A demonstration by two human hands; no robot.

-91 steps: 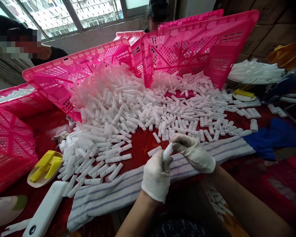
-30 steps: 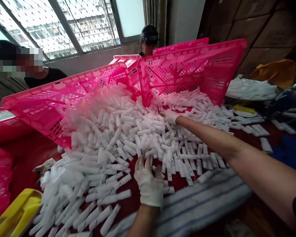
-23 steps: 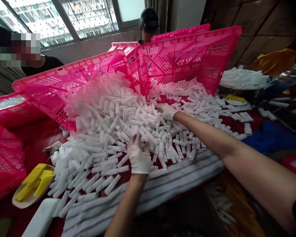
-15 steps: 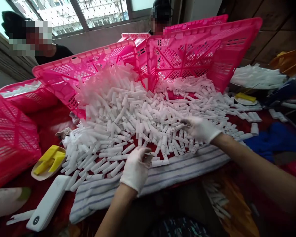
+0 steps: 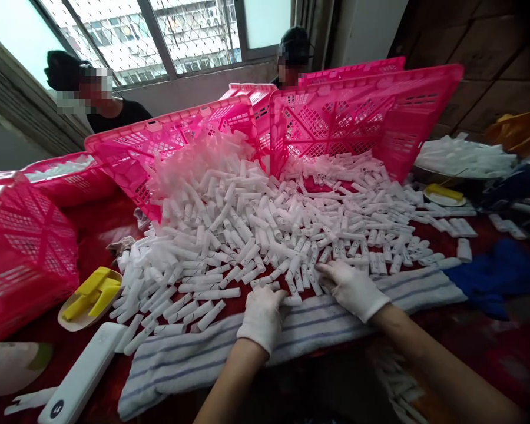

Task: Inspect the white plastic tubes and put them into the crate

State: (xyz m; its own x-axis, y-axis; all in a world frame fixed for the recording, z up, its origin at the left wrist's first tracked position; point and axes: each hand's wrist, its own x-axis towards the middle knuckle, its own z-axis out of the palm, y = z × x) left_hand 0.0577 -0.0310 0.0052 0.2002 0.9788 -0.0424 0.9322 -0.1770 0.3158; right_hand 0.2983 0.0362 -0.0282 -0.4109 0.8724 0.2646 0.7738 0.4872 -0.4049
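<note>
A heap of short white tubes point(image 5: 242, 206), many with small black marks, spreads over the red table. At the heap's near edge is my left hand point(image 5: 261, 318), in a white glove, its fingers lying over tubes and the thumb apart. Beside that thumb, one marked tube point(image 5: 292, 301) lies at the towel's edge. My right hand point(image 5: 357, 290), gloved too, reaches leftward with fingers spread, its tips touching or just above tubes. Beneath both hands runs a striped towel point(image 5: 194, 359). Some fingertips are hidden from view.
Pink crates point(image 5: 335, 112) stand tilted behind the heap; another pink crate point(image 5: 26, 253) is at left. Nearby are a dish point(image 5: 73, 321) of yellow pieces point(image 5: 90, 291) and a white device point(image 5: 83, 371). Blue cloth point(image 5: 499, 271) lies at right. Two people point(image 5: 115, 112) are beyond the crates.
The view has tilted upward slightly. My right hand has come down from over the tubes to the towel's edge, nearer my left hand. Marked tubes where it was are now uncovered.
</note>
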